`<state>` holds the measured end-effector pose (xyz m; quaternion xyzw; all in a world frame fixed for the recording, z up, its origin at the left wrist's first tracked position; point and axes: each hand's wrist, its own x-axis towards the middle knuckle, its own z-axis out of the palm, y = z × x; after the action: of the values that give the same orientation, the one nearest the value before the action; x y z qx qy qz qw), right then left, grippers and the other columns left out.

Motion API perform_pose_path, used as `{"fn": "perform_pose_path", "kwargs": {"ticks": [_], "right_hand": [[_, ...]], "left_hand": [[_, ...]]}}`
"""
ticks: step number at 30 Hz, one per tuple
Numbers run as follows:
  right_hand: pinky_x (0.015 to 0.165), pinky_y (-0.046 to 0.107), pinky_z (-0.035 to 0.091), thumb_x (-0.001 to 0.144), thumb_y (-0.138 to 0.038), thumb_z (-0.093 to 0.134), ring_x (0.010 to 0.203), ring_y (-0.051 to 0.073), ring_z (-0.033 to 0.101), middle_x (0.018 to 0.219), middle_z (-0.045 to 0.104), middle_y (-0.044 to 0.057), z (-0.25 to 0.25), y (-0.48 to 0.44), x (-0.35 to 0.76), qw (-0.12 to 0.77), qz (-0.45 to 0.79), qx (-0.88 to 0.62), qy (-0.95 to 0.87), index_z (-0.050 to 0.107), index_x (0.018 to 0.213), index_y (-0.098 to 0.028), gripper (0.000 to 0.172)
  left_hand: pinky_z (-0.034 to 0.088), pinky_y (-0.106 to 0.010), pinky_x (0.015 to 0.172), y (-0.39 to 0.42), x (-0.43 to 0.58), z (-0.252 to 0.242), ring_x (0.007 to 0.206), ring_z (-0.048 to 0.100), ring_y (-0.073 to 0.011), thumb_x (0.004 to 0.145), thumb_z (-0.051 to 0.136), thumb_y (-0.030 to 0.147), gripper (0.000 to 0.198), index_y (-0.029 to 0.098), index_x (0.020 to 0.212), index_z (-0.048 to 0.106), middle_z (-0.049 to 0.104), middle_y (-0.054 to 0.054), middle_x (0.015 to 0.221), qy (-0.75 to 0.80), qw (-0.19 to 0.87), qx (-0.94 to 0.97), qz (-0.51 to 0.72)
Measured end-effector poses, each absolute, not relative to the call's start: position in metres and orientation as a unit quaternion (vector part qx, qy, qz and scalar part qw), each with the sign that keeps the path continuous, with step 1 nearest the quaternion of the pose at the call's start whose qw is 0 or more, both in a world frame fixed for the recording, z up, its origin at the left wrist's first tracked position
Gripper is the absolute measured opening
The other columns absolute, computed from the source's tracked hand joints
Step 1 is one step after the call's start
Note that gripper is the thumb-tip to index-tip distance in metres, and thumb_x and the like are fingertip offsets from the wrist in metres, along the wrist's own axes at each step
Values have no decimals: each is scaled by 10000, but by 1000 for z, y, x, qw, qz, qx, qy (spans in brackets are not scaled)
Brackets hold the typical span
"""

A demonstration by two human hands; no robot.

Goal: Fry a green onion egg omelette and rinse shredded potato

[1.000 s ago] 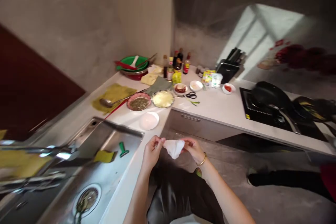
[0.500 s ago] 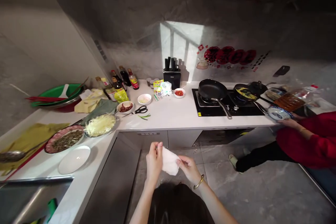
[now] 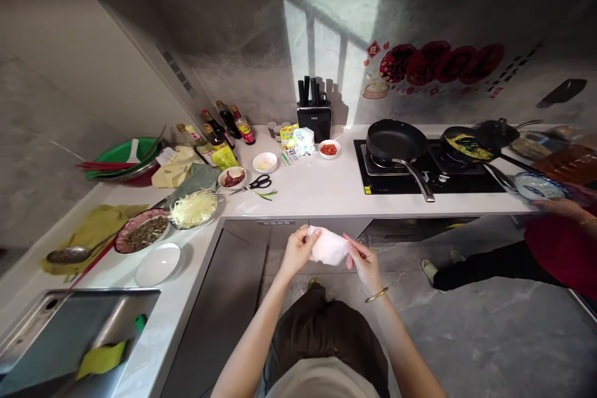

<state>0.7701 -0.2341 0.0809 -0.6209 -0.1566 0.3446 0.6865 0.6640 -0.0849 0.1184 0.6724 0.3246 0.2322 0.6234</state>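
Observation:
A small folded white paper towel [image 3: 329, 247] is stretched between my two hands, in front of the counter's edge and above the floor. My left hand [image 3: 296, 253] pinches its left end between thumb and fingers. At the opposite end, my right hand [image 3: 365, 266], with a gold bangle on the wrist, grips the other side. Beyond them on the counter [image 3: 308, 189] lie black-handled scissors [image 3: 259, 183] beside a green onion piece [image 3: 267, 194].
A sink [image 3: 79, 329] and plates of shredded vegetable [image 3: 193, 208] and chopped food [image 3: 147, 233] are on the left. Right of centre stands an empty frying pan [image 3: 396, 142]; a second pan [image 3: 469, 144] holds food. Another person's hand [image 3: 559, 208] touches a patterned plate [image 3: 536, 186].
My hands have moved up and right in the picture, still holding the paper towel, which now lies more level. The view has tilted down, showing more of the sink and my clothes.

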Motion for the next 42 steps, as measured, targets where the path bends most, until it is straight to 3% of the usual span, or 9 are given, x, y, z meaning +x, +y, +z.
{"fn": "perform_pose_path", "kwargs": {"ticks": [5,12,18,23,27,31,37,39,42], "right_hand": [[686,342,536,708,-398,720,645,147,618,695,684,19,79,-204,786,750,335,-566,-74,718,962,-191,327],[935,425,472,661,-318,710,934,190,646,837,715,8,34,-166,779,838,450,-280,129,671,717,-241,103],[853,378,479,752,-609,551,960,198,617,921,687,19,14,-143,764,806,509,-301,5,661,942,-267,407],[841,384,455,568,-711,666,966,224,586,1051,621,70,30,-149,769,721,570,-350,-180,508,1267,-248,853],[900,360,423,619,-493,756,1108,225,506,1168,563,87,44,-147,758,702,366,-581,-188,545,1150,-239,626],[814,345,471,676,-470,710,927,201,583,998,622,51,47,-137,745,714,363,-553,-227,562,1069,-222,487],[801,340,426,757,-386,637,842,197,529,802,566,43,49,-158,780,598,190,-733,-262,723,744,-205,200],[767,327,426,759,-360,630,771,179,517,730,537,24,50,-167,794,578,160,-761,-248,738,855,-231,194],[653,291,450,772,-325,582,657,151,526,717,567,2,54,-167,795,678,205,-680,-190,634,1130,-222,376]], "left_hand": [[265,-194,504,-63,676,117,530,337,-80,721,646,492,355,155,636,575,410,43,558,358,635,642,237],[293,-207,524,-43,688,141,533,358,-94,791,566,493,347,172,659,552,420,38,560,333,563,683,324],[328,-222,536,-39,696,162,542,418,-110,811,496,572,437,166,693,605,526,2,617,292,615,666,304],[335,-212,566,-16,706,161,586,450,-115,845,504,491,372,162,755,651,562,3,645,350,554,691,305],[379,-231,624,-22,709,158,607,503,-128,885,471,418,343,160,858,693,634,-32,736,311,402,825,248],[409,-238,645,-42,712,156,669,579,-146,901,461,356,298,187,933,706,640,-51,790,263,288,901,190],[442,-250,681,-36,706,160,730,600,-161,885,494,381,318,166,928,725,657,-63,774,242,389,874,163],[441,-245,631,-35,702,164,678,583,-151,871,504,432,360,159,943,728,656,-55,735,243,478,834,125],[448,-238,563,-45,705,169,595,575,-132,830,546,488,460,165,1137,658,673,-65,773,129,671,729,-30]]}}
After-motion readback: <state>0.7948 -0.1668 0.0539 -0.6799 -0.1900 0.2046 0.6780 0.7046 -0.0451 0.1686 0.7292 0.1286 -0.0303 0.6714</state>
